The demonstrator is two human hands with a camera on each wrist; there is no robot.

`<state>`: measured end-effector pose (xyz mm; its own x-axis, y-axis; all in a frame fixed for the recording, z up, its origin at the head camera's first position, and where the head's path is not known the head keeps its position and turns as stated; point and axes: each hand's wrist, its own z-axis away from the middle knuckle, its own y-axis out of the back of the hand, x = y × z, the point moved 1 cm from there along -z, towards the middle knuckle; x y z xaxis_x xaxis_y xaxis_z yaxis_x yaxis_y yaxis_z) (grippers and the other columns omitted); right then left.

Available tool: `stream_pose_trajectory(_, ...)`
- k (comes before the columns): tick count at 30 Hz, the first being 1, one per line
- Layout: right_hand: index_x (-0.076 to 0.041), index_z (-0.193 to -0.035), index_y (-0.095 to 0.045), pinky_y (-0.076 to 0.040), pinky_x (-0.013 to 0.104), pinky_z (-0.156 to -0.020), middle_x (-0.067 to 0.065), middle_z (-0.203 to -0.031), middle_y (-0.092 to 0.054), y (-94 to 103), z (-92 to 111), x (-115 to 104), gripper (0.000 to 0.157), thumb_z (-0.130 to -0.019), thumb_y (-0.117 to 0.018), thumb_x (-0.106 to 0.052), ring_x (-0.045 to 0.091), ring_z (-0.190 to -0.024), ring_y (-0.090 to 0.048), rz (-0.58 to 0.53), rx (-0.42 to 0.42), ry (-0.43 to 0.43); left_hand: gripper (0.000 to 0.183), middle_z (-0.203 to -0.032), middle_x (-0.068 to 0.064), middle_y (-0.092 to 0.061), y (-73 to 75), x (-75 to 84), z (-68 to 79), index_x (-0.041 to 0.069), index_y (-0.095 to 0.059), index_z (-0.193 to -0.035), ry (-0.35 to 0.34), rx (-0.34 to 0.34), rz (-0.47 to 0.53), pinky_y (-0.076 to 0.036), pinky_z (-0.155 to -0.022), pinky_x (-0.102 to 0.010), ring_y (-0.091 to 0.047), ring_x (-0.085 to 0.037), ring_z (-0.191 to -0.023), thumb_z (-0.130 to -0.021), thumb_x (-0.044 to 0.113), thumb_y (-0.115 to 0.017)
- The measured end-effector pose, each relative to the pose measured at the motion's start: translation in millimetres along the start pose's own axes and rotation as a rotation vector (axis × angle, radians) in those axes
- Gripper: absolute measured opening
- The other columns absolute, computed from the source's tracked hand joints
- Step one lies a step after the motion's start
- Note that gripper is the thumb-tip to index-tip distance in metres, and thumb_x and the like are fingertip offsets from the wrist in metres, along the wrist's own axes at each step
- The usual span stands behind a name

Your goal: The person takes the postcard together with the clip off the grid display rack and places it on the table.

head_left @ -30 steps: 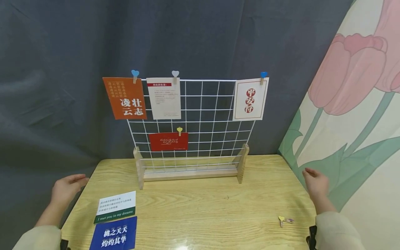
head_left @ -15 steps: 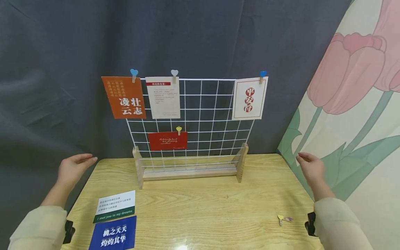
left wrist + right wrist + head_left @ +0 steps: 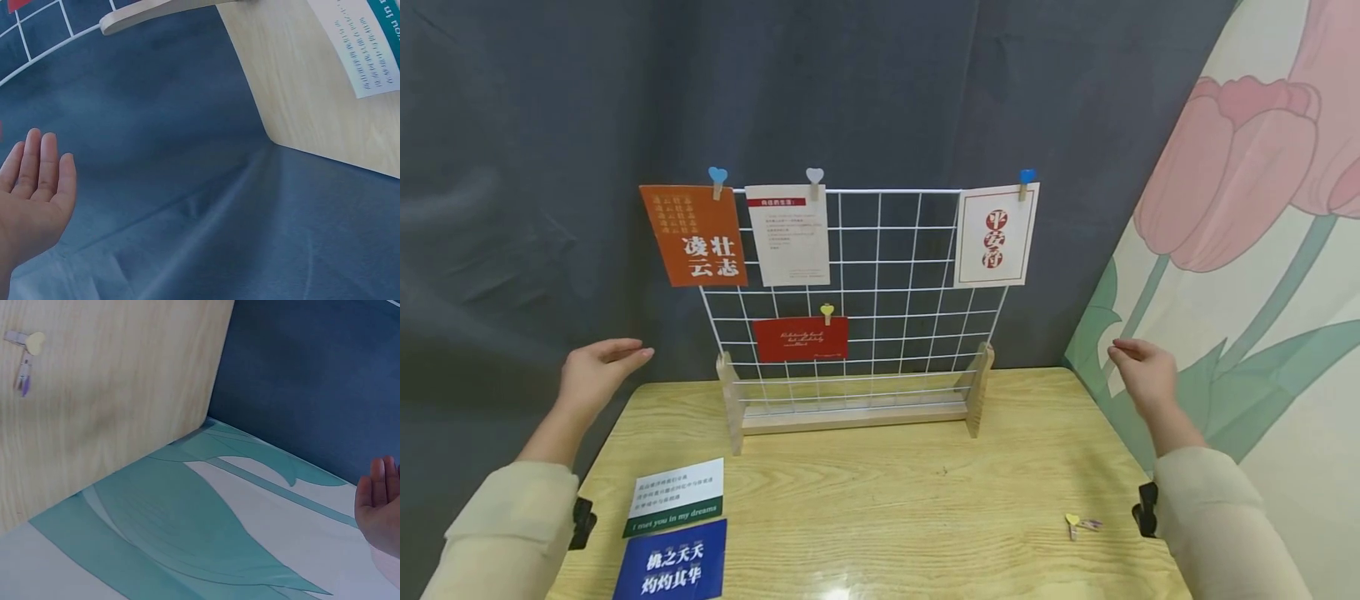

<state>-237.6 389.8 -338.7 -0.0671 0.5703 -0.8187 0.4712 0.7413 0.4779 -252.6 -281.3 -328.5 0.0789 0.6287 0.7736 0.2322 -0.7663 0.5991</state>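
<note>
My left hand [image 3: 597,375] is raised in the air past the table's left edge, fingers fairly straight and holding nothing. On the other side my right hand [image 3: 1146,375] hovers beyond the right edge, likewise holding nothing. Between them stands a white wire grid rack [image 3: 891,300] on wooden feet. Clothespins with heart tops fix an orange card [image 3: 696,237], a white card with a red band [image 3: 790,242], a red card [image 3: 801,340] and a white card with red circles [image 3: 996,242] to it. A green-and-white card [image 3: 677,496] and a blue card [image 3: 673,560] lie at the table's left.
Toward the right of the wooden table [image 3: 880,500] lie a yellow heart clothespin [image 3: 1072,523] and a purplish clothespin [image 3: 1091,525]. A dark curtain [image 3: 865,92] hangs behind, and a tulip-patterned wall hanging [image 3: 1240,183] borders the right side.
Both hands have risen from beside the table, the left one also shifting inward to the right. Rack, cards and loose clothespins stay in place.
</note>
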Motion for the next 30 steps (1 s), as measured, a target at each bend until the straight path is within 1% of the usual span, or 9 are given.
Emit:
stream_pose_trajectory(4, 0.0, -0.095, -0.055, -0.037, 0.006, -0.062, -0.031, -0.066, -0.047, 1.5, -5.1, -10.4, 0.018, -0.086, -0.051, -0.015, -0.013, -0.068, -0.044, -0.009, 0.013, 0.003, 0.06, -0.115, -0.026, -0.047, -2.9, 6.5, -3.9, -0.008, -0.049, -0.115, -0.009, 0.002, 0.007, -0.037, -0.083, -0.05, -0.04, -0.038, -0.106, -0.082, 0.042, -0.053)
stream_pose_trajectory(6, -0.002, -0.094, -0.055, -0.037, 0.007, -0.061, -0.03, -0.066, -0.048, 2.6, -7.1, -14.6, 0.017, -0.086, -0.051, -0.015, -0.013, -0.068, -0.044, -0.008, 0.012, 0.001, 0.06, -0.115, -0.026, -0.047, -4.9, 10.3, -5.7, -0.008, -0.049, -0.115, -0.018, -0.002, 0.014, -0.037, -0.083, -0.05, -0.04, -0.038, -0.107, -0.082, 0.041, -0.053)
stream_pose_trajectory(10, 0.0, -0.097, -0.055, -0.037, 0.007, -0.061, -0.029, -0.068, -0.05, 5.9, -11.3, -22.8, 0.021, -0.086, -0.051, -0.017, -0.014, -0.067, -0.044, 0.005, 0.016, 0.009, 0.058, -0.114, -0.026, -0.048, -8.2, 19.0, -8.4, -0.007, -0.05, -0.115, -0.047, -0.023, 0.044, -0.037, -0.082, -0.049, -0.041, -0.037, -0.106, -0.082, 0.04, -0.054)
stream_pose_trajectory(15, -0.009, -0.092, -0.055, -0.037, 0.01, -0.063, -0.028, -0.068, -0.052, 11.6, -18.7, -35.6, 0.014, -0.085, -0.052, -0.021, -0.013, -0.068, -0.043, 0.059, 0.027, 0.034, 0.057, -0.113, -0.024, -0.049, -13.6, 31.4, -12.6, -0.006, -0.051, -0.114, -0.075, -0.028, 0.079, -0.038, -0.083, -0.047, -0.044, -0.034, -0.104, -0.081, 0.039, -0.057)
stream_pose_trajectory(17, -0.006, -0.094, -0.056, -0.037, 0.011, -0.062, -0.03, -0.067, -0.05, 13.4, -21.8, -41.1, 0.018, -0.085, -0.052, -0.022, -0.013, -0.068, -0.042, 0.08, 0.03, 0.047, 0.057, -0.112, -0.024, -0.05, -15.5, 37.8, -14.3, -0.006, -0.051, -0.114, -0.087, -0.029, 0.09, -0.038, -0.083, -0.046, -0.044, -0.034, -0.103, -0.08, 0.039, -0.057)
stream_pose_trajectory(20, 0.005, -0.103, -0.054, -0.037, 0.01, -0.062, -0.034, -0.064, -0.046, 15.4, -26.3, -49.1, 0.032, -0.086, -0.052, -0.022, -0.013, -0.067, -0.043, 0.095, 0.023, 0.067, 0.056, -0.111, -0.025, -0.05, -19.5, 47.2, -15.9, -0.006, -0.052, -0.114, -0.109, -0.037, 0.111, -0.038, -0.084, -0.046, -0.045, -0.033, -0.102, -0.08, 0.038, -0.058)
stream_pose_trajectory(22, 0.009, -0.107, -0.052, -0.037, 0.009, -0.062, -0.034, -0.065, -0.045, 16.1, -28.3, -53.6, 0.038, -0.086, -0.051, -0.022, -0.014, -0.066, -0.043, 0.088, 0.01, 0.075, 0.054, -0.111, -0.025, -0.051, -22.5, 53.6, -17.2, -0.006, -0.052, -0.113, -0.124, -0.04, 0.132, -0.037, -0.084, -0.046, -0.046, -0.033, -0.102, -0.08, 0.036, -0.059)
stream_pose_trajectory(25, 0.011, -0.11, -0.05, -0.038, 0.007, -0.062, -0.034, -0.065, -0.044, 16.7, -29.1, -58.3, 0.041, -0.086, -0.05, -0.022, -0.015, -0.065, -0.043, 0.099, 0.002, 0.083, 0.053, -0.11, -0.024, -0.052, -27.7, 64.0, -20.9, -0.006, -0.052, -0.113, -0.146, -0.049, 0.16, -0.037, -0.085, -0.045, -0.046, -0.031, -0.101, -0.08, 0.035, -0.06)
stream_pose_trajectory(30, 0.011, -0.109, -0.05, -0.037, 0.007, -0.062, -0.033, -0.067, -0.045, 15.5, -29.7, -64.4, 0.04, -0.086, -0.05, -0.021, -0.015, -0.066, -0.043, 0.102, 0.002, 0.106, 0.053, -0.11, -0.022, -0.053, -34.9, 79.2, -27.6, -0.006, -0.052, -0.113, -0.17, -0.067, 0.196, -0.038, -0.086, -0.044, -0.048, -0.03, -0.1, -0.079, 0.035, -0.06)
